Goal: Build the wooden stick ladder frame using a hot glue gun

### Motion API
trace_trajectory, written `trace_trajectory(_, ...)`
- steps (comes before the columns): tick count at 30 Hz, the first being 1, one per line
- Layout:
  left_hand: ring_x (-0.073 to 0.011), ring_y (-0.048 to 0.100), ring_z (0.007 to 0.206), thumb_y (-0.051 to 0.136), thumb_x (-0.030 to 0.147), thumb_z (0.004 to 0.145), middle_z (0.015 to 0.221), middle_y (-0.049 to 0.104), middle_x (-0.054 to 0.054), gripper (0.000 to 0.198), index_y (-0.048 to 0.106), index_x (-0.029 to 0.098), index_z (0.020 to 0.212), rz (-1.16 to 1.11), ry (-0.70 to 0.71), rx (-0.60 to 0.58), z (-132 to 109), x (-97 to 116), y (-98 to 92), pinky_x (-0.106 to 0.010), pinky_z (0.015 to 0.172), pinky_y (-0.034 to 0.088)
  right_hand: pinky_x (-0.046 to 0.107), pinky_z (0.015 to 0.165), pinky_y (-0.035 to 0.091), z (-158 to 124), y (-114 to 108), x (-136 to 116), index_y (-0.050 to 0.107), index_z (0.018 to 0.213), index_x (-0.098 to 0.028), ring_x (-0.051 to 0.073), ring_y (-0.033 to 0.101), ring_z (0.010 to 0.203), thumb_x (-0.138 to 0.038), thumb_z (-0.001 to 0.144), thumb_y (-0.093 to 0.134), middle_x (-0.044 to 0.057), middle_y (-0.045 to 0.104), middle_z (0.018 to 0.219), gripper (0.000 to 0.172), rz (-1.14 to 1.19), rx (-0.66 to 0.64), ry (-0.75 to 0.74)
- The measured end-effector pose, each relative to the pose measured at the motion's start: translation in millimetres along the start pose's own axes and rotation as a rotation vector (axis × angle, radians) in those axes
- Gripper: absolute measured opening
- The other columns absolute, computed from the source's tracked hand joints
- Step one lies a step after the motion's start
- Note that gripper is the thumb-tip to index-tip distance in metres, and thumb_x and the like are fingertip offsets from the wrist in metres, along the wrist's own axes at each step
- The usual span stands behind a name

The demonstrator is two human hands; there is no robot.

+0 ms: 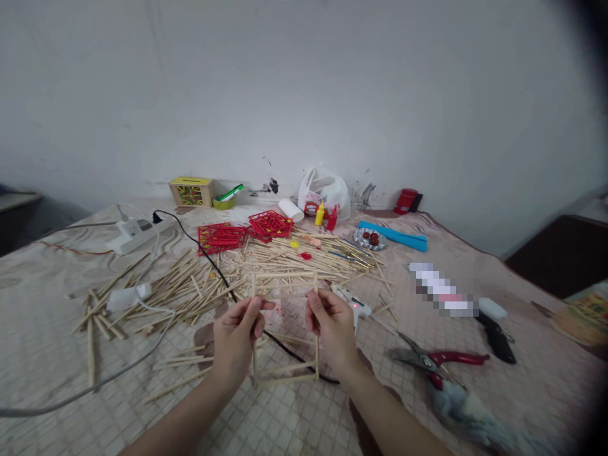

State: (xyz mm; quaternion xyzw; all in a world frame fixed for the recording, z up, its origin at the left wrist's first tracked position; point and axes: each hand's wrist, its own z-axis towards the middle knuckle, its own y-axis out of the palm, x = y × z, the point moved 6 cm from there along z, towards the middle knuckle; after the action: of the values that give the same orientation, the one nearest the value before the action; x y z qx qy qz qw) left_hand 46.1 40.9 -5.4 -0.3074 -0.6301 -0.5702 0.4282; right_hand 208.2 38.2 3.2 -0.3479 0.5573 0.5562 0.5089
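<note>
I have the wooden frame (287, 380) pinched at both sides, the left hand's (237, 332) fingers closed on its left stick and the right hand's (336, 326) on its right. From here I can't tell whether its lower edge touches the worktop (280, 421). Behind the frame lie a black cord (289, 352) and loose sticks (327, 258); right of it, a glue gun (357, 308) and pliers (429, 361).

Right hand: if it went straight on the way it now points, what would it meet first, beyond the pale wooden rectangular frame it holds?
The right hand would probably meet the loose pile of thin, pale wooden sticks beyond the frame; depth is unclear, so it might pass above them.
</note>
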Motion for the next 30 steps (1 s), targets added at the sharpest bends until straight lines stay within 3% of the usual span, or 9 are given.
trace_trajectory(8,-0.0005,0.034,0.039,0.073,0.034,0.060,0.064,0.066,-0.002,0.024,0.065,0.012,0.068,-0.041,-0.030,0.045,3.8,-1.6,-2.6,-0.016,0.039,0.027,0.023,0.043,0.035,4.9,-0.6,2.5,0.062,0.075,-0.018,0.011,0.048,0.048,-0.039,0.073,0.062,0.000,0.058,0.057,0.021,-0.010,-0.046,-0.028)
trace_trajectory(15,-0.0011,0.037,0.041,0.073,0.032,0.060,0.063,0.066,-0.002,0.022,0.068,0.013,0.069,-0.056,-0.024,0.011,2.5,-0.6,-2.7,-0.014,0.040,0.031,0.023,0.050,0.035,5.6,-2.0,3.4,0.063,0.063,-0.019,0.011,0.048,0.052,-0.036,0.074,0.062,-0.001,0.057,0.055,0.020,0.007,-0.030,-0.015)
trace_trajectory(26,-0.0018,0.041,0.042,0.075,0.035,0.057,0.060,0.064,-0.001,0.024,0.069,0.013,0.067,-0.039,-0.049,0.031,6.2,-2.0,-4.9,-0.014,0.043,0.038,0.023,0.050,0.035,5.4,-1.3,9.1,0.064,0.063,-0.017,0.010,0.049,0.051,-0.035,0.070,0.065,-0.001,0.059,0.055,0.020,0.104,-0.015,0.065)
trace_trajectory(30,-0.0011,0.041,0.042,0.074,0.035,0.058,0.061,0.065,-0.001,0.023,0.069,0.014,0.067,-0.031,-0.042,0.026,6.4,-4.0,-5.8,-0.012,0.041,0.035,0.023,0.050,0.036,6.0,-1.4,10.8,0.064,0.062,-0.016,0.009,0.050,0.050,-0.035,0.069,0.066,-0.001,0.059,0.055,0.020,0.120,-0.007,0.077)
